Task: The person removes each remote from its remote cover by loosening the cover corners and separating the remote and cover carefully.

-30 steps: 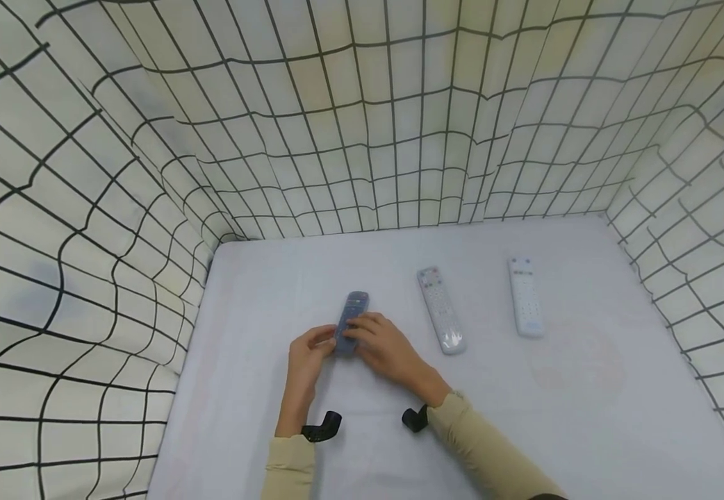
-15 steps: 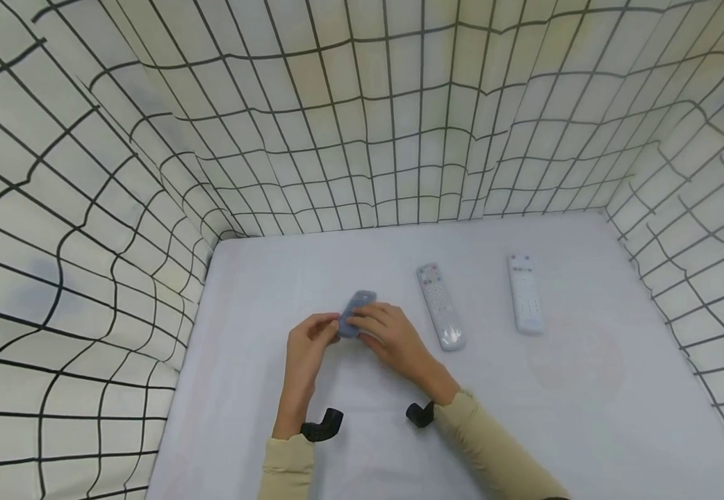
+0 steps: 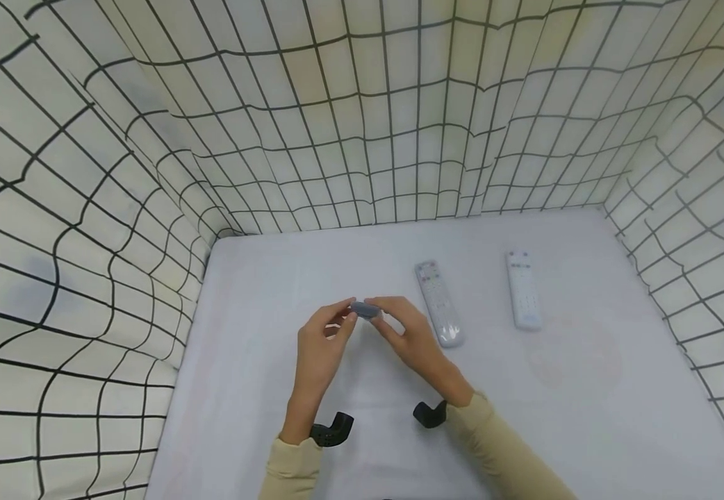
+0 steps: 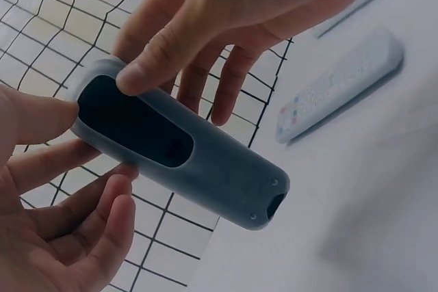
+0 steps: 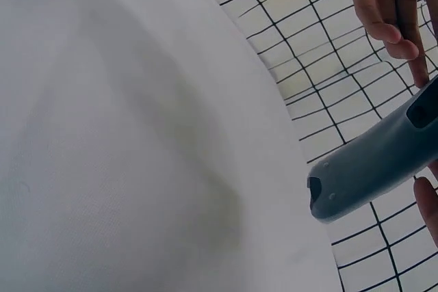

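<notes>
A: Biggest first, the white worktop (image 3: 593, 423), spread beneath both hands; left hand (image 3: 319, 351) and right hand (image 3: 417, 340) come together above it, fingers bent; to their right, the nearer pale remote (image 3: 440, 305) lies just beside the right hand, the farther pale remote (image 3: 524, 292) well apart!

B: And between the hands, held up off the worktop, the blue-grey sleeve (image 4: 229, 182); both pinch it, gaps narrowed to its thickness; handling its back is the step, I'd judge; next calls for a steady hold and even pressure round the rim!

A: Lovely smooth, matt thing, round-ended, tilted; a long oval opening (image 4: 140, 124), dark inside, perhaps a remote's back; a small notch (image 4: 275, 206) at the free end; tiny pips (image 4: 275, 182) flanking it!
</notes>
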The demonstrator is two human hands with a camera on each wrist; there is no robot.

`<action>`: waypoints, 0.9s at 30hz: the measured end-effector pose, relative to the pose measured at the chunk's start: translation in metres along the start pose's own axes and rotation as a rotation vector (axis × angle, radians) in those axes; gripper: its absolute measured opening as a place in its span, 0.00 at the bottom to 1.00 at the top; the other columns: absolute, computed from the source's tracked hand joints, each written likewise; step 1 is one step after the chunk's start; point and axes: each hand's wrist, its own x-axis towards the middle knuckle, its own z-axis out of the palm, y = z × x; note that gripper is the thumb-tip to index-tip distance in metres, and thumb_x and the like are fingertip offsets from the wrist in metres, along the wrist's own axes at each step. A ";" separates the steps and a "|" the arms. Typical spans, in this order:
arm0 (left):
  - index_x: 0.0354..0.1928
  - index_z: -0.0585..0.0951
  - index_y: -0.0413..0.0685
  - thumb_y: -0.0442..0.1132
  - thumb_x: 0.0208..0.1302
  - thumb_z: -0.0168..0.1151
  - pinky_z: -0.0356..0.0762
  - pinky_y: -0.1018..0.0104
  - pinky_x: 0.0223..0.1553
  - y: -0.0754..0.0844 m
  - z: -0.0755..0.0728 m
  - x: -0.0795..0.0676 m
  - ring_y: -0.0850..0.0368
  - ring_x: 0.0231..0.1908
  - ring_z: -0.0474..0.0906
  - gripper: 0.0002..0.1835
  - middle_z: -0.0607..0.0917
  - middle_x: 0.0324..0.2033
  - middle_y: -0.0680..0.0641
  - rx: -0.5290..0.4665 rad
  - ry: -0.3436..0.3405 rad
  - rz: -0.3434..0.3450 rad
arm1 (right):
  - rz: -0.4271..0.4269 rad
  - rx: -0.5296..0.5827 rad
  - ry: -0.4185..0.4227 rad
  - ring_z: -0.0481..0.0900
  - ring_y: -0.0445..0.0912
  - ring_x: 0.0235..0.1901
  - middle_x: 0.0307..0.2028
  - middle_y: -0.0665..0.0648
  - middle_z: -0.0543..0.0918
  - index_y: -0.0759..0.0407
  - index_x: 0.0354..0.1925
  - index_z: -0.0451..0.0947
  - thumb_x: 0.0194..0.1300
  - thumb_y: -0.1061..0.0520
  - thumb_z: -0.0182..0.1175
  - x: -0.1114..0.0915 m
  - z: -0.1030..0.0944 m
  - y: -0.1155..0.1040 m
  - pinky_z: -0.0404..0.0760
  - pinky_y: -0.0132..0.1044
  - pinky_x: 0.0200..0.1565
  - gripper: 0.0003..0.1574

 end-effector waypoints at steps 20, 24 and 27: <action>0.64 0.83 0.55 0.40 0.65 0.74 0.80 0.55 0.53 0.010 0.017 -0.001 0.53 0.49 0.80 0.25 0.82 0.43 0.48 0.102 0.007 0.214 | 0.253 0.306 0.052 0.84 0.45 0.47 0.53 0.59 0.86 0.58 0.67 0.73 0.78 0.64 0.56 -0.005 -0.021 -0.014 0.85 0.33 0.50 0.22; 0.67 0.81 0.57 0.40 0.65 0.74 0.83 0.53 0.54 0.007 0.021 -0.002 0.50 0.52 0.80 0.27 0.81 0.48 0.45 0.043 -0.036 0.189 | 0.284 0.351 0.064 0.84 0.40 0.45 0.52 0.61 0.86 0.58 0.67 0.71 0.80 0.63 0.53 -0.006 -0.024 -0.015 0.85 0.32 0.50 0.21; 0.69 0.78 0.57 0.40 0.65 0.74 0.84 0.51 0.55 0.004 0.025 -0.005 0.50 0.54 0.80 0.30 0.81 0.53 0.45 0.007 -0.080 0.139 | 0.296 0.367 0.083 0.85 0.38 0.44 0.51 0.63 0.87 0.60 0.68 0.70 0.81 0.62 0.52 -0.006 -0.026 -0.016 0.86 0.33 0.49 0.21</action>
